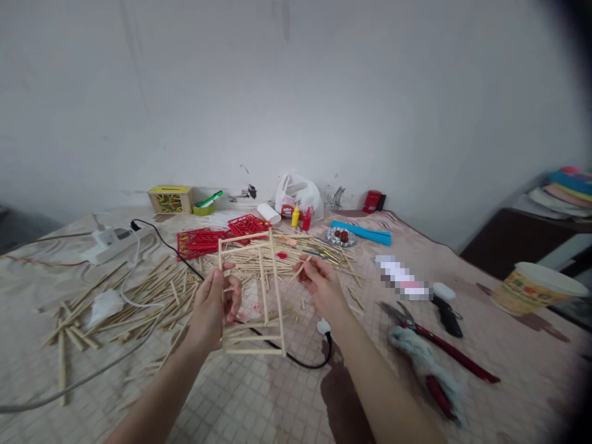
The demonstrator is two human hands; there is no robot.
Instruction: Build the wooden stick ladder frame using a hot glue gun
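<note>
My left hand (216, 302) is closed around the left side of a box-shaped wooden stick frame (277, 290), holding it up over the table. The frame is built of thin pale rods joined at the corners, and its middle is see-through. Just right of it, my right hand (321, 283) pinches a short thin wooden stick (300, 270) between thumb and fingers. The stick points down and left, apart from the frame. Behind both hands lies a heap of loose pale sticks (245, 256).
Red stick panels (201, 242) lie behind the frame. Yellow (295, 216) and red bottles (307, 218) stand by a white bag (300, 194). Red-handled cutters (439, 339) and a paper cup (536, 287) are at right. A power strip (118, 243) and cables cross the left.
</note>
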